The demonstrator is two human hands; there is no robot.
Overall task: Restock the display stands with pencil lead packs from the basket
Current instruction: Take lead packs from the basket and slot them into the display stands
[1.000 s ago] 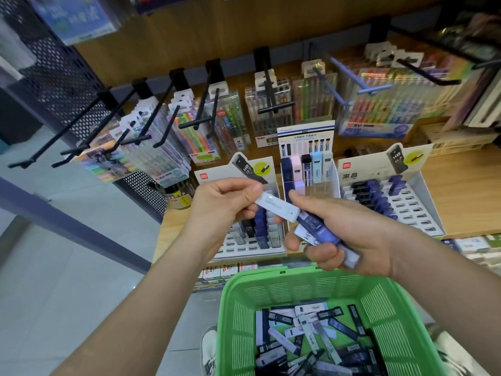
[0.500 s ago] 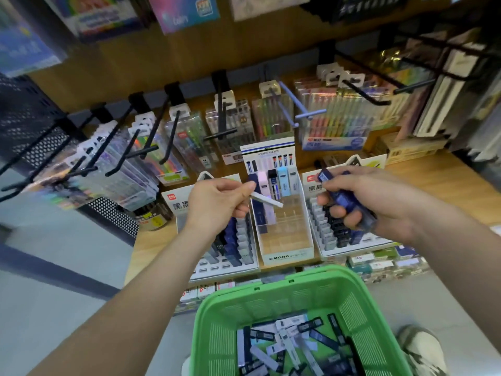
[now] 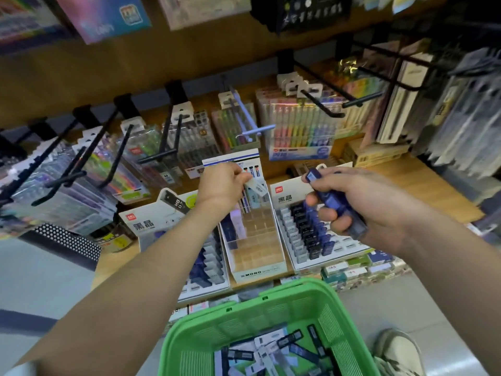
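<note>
The fingers of the left hand pinch a pale lead pack. The hand has shifted right and farther from above the left stand, so the pack now hangs over the far end of the clear middle stand. The right hand still curls round a bundle of blue packs above the right stand. Nearest, the green basket holds more loose packs.
</note>
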